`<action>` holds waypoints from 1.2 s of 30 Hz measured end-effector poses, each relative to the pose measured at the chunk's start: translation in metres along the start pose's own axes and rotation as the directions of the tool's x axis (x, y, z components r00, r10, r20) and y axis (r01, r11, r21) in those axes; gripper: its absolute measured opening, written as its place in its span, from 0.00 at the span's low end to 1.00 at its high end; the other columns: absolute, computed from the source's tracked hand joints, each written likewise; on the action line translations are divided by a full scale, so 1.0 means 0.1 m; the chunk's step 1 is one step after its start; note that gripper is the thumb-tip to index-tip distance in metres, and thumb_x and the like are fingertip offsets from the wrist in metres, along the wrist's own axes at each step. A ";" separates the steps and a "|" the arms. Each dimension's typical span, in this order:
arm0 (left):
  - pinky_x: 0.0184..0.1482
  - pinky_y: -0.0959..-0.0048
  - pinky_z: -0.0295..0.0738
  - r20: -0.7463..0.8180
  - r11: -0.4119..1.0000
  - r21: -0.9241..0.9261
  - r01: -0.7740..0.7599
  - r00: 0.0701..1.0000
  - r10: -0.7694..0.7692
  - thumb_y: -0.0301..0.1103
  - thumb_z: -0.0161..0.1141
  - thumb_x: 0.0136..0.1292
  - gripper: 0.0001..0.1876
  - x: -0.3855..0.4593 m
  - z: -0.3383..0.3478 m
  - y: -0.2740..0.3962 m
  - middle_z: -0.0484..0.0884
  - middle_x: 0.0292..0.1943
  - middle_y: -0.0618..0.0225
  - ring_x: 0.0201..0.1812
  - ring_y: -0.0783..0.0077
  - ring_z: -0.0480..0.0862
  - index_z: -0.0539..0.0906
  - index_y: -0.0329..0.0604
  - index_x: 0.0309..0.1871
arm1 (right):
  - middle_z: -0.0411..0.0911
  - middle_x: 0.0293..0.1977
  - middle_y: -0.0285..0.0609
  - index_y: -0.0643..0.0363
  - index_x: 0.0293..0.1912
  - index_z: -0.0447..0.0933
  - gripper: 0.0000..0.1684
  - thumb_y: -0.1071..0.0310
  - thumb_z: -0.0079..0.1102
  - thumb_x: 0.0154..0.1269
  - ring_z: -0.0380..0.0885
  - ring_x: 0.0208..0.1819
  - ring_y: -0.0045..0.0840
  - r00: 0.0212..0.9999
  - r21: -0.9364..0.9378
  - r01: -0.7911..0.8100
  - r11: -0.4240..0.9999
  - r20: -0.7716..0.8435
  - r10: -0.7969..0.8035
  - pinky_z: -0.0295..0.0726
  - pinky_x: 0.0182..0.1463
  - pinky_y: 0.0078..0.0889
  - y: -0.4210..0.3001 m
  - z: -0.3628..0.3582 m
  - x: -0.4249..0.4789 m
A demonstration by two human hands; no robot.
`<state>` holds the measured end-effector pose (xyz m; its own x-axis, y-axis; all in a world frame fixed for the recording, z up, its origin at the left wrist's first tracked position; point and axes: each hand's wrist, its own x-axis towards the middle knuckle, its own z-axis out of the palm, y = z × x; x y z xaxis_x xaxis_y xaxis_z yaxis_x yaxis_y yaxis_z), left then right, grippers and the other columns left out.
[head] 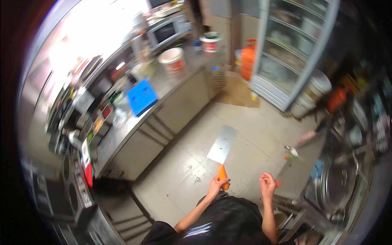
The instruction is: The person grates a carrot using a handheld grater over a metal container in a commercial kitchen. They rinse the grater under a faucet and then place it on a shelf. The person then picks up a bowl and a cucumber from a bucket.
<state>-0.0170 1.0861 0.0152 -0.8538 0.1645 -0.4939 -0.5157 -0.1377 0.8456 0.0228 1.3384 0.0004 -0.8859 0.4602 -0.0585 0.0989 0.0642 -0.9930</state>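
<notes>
My left hand grips the orange handle of a wide-bladed metal cleaver in front of my body, its blade pointing away from me over the tiled floor. My right hand is raised at the right with its fingers loosely curled; nothing can be made out in it. Beside that hand, a small red-orange piece lies at the edge of the metal worktop. Farther back on this worktop are small white, green and orange bits, blurred.
A steel counter along the left holds a blue plastic crate, tubs and a microwave. A glass-door fridge and an orange gas cylinder stand at the back. Round metal cookware is at the right.
</notes>
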 end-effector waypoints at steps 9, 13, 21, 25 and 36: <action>0.43 0.76 0.77 -0.246 0.928 -0.341 -0.153 0.967 0.069 0.42 0.61 0.65 0.18 0.02 -0.80 0.46 0.83 0.40 0.65 0.40 0.74 0.83 0.77 0.35 0.48 | 0.78 0.44 0.44 0.64 0.55 0.73 0.29 0.77 0.68 0.51 0.79 0.36 0.20 0.580 -0.032 0.256 0.966 0.804 -0.127 0.80 0.37 0.22 -0.80 2.06 0.05; 0.43 0.77 0.75 -0.351 0.902 -0.368 -0.224 0.932 0.088 0.43 0.61 0.65 0.17 0.18 -1.27 0.74 0.82 0.38 0.68 0.39 0.77 0.80 0.78 0.37 0.47 | 0.78 0.46 0.46 0.62 0.61 0.67 0.37 0.75 0.71 0.50 0.81 0.36 0.24 0.470 -0.001 0.231 0.973 0.876 -0.110 0.80 0.38 0.23 -0.95 2.77 0.16; 0.53 0.74 0.77 -0.408 0.809 -0.472 -0.351 0.900 0.152 0.34 0.62 0.66 0.24 0.79 -2.09 1.17 0.82 0.51 0.58 0.50 0.72 0.82 0.70 0.30 0.60 | 0.77 0.38 0.40 0.62 0.62 0.65 0.36 0.81 0.64 0.53 0.78 0.35 0.18 0.288 0.055 -0.027 0.998 0.957 -0.045 0.78 0.37 0.20 -0.90 4.23 0.68; 0.43 0.76 0.80 -0.453 0.903 -0.313 -0.293 0.882 0.130 0.44 0.55 0.70 0.22 1.00 -2.62 1.55 0.82 0.48 0.63 0.48 0.73 0.83 0.73 0.37 0.58 | 0.77 0.38 0.39 0.62 0.60 0.67 0.32 0.79 0.60 0.53 0.78 0.39 0.19 0.218 0.084 -0.329 0.941 0.976 -0.011 0.76 0.39 0.19 -1.13 4.93 0.97; 0.34 0.75 0.79 -0.712 0.777 -0.457 -0.432 0.702 -0.028 0.43 0.51 0.70 0.14 0.95 -3.67 1.33 0.84 0.43 0.67 0.35 0.74 0.84 0.77 0.45 0.50 | 0.73 0.47 0.45 0.54 0.64 0.62 0.35 0.61 0.52 0.55 0.69 0.19 0.25 -0.005 -0.105 -0.579 0.809 0.992 0.125 0.68 0.19 0.24 -1.47 6.50 1.18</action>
<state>-0.1932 0.7254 0.0064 -0.6357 -0.5757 -0.5142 -0.0641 -0.6245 0.7784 -0.3907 0.8078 0.0725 -0.4324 -0.8729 -0.2258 0.6405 -0.1211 -0.7584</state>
